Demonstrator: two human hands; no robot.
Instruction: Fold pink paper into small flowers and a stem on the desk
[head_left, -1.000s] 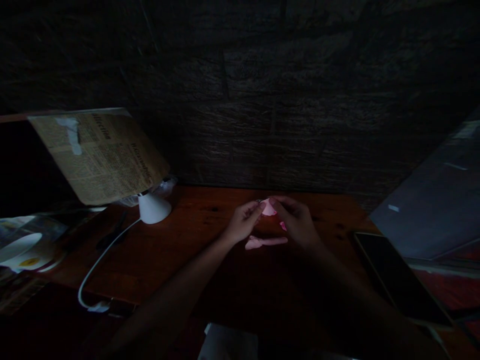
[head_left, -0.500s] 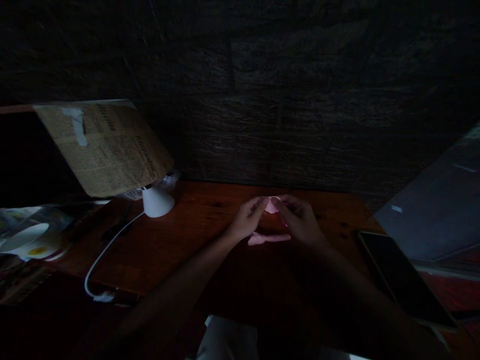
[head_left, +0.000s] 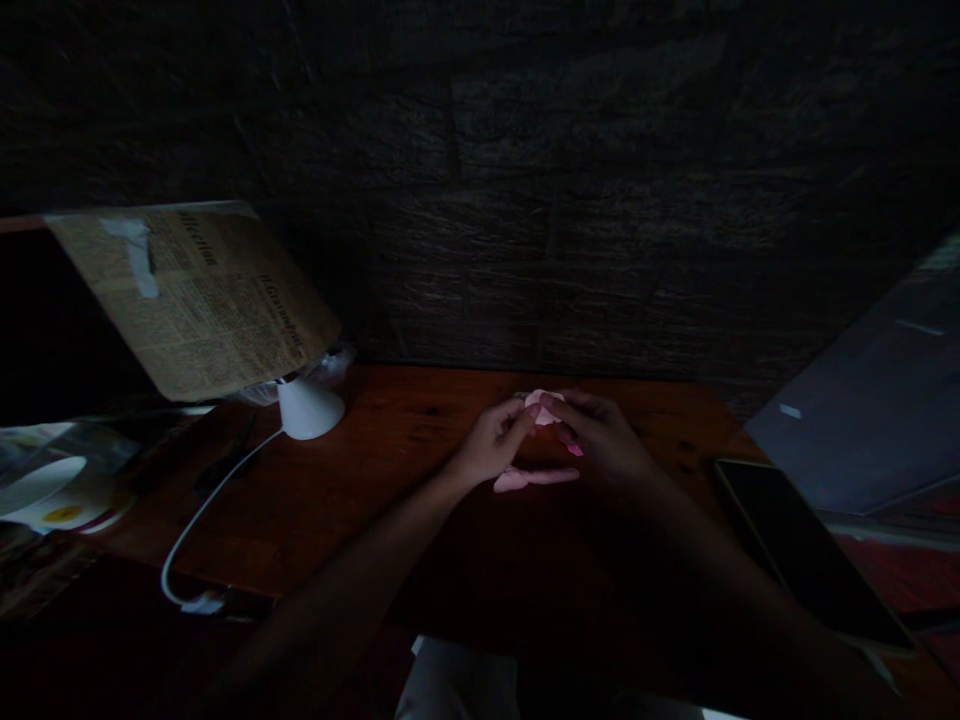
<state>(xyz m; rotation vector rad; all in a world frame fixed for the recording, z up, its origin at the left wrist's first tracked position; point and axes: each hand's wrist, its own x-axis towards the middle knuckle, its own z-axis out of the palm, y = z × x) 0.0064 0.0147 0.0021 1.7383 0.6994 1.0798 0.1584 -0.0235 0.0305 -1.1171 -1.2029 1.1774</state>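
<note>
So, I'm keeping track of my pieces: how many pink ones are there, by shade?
Pale pink: 2 (one piece held between the left hand and right hand, one long piece on the table, counted as one though it may be two)
Bright pink: 1 (a small piece by the right hand)
Total: 3

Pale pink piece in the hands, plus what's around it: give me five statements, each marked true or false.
1. The left hand and right hand both hold the pale pink piece. True.
2. The lampshade bears newspaper-style print. True.
3. The tablet lies left of the lampshade. False: the tablet lies right of the hands.
4. The lamp's cord is black. False: the cord is white.
5. The lamp base is white. True.
</note>
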